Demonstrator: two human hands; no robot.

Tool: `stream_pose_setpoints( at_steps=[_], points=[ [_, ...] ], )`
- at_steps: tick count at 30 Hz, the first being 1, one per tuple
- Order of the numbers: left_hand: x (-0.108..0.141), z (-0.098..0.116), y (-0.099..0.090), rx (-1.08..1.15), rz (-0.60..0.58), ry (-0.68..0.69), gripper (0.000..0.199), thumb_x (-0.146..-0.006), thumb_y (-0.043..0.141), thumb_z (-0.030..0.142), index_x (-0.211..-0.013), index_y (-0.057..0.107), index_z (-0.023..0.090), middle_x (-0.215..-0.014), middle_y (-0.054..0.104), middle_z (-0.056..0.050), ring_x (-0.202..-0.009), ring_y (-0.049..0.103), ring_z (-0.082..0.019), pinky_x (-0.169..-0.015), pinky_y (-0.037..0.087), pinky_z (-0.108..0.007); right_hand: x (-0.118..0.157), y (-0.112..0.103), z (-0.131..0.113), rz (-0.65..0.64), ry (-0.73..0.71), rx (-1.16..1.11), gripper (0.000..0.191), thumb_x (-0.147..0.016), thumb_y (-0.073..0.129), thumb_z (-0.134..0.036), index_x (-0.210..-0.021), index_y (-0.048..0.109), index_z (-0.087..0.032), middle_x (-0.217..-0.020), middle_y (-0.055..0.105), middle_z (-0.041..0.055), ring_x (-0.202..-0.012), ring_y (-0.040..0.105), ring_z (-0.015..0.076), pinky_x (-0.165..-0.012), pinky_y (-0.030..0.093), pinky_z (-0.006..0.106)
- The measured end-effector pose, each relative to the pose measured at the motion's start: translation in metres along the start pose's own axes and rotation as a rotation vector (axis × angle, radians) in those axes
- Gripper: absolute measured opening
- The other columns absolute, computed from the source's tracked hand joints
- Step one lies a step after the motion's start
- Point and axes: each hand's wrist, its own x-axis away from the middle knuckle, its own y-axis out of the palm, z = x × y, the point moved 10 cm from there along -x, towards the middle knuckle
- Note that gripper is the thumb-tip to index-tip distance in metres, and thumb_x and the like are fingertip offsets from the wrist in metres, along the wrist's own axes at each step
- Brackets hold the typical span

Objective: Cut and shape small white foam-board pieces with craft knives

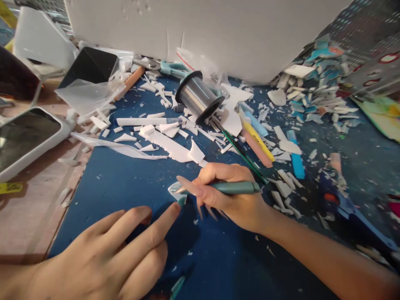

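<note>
Pointed white piece (172, 188) at unclenched left hand (120, 246), smooth green pen-like tool (239, 187) grasped in right hand (237, 208).

Counter (106, 179): smooth blue surface, slightly glossy. Spool (200, 96): shiny metallic core, glossy black flanges. Bag (90, 96) at counter's far left corner: clear, glossy plastic film.

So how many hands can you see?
2. The left hand is at lower left, one finger at the small white piece; the right hand is right of center, holding a green tool.
</note>
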Motion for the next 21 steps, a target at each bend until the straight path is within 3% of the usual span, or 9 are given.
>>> stream_pose_setpoints(
  at_steps=[7, 21],
  points=[
    [0.0021, 0.0006, 0.0025, 0.040, -0.005, -0.013, 0.022, -0.091, 0.042, 0.024, -0.106, 0.056, 0.016, -0.157, 0.030, -0.016, -0.106, 0.054, -0.035, -0.065, 0.055, -0.045, 0.0003, 0.0004, -0.0055, -0.003, -0.040, 0.003, 0.024, -0.089, 0.065, -0.025, -0.067, 0.060, -0.017, -0.056, 0.061, -0.0039, -0.041, 0.056, 0.0057, -0.040, 0.042, 0.016],
    [-0.0002, -0.0006, 0.0002, 0.056, 0.030, -0.053, 0.018, -0.089, 0.045, 0.023, -0.101, 0.057, 0.017, -0.156, 0.035, -0.013, -0.105, 0.058, -0.033, -0.067, 0.058, -0.045, 0.0006, -0.0006, -0.0067, 0.014, -0.041, -0.003, 0.025, -0.090, 0.064, -0.022, -0.067, 0.059, -0.017, -0.056, 0.060, -0.0052, -0.043, 0.056, 0.0042, -0.044, 0.045, 0.014]
  ],
)
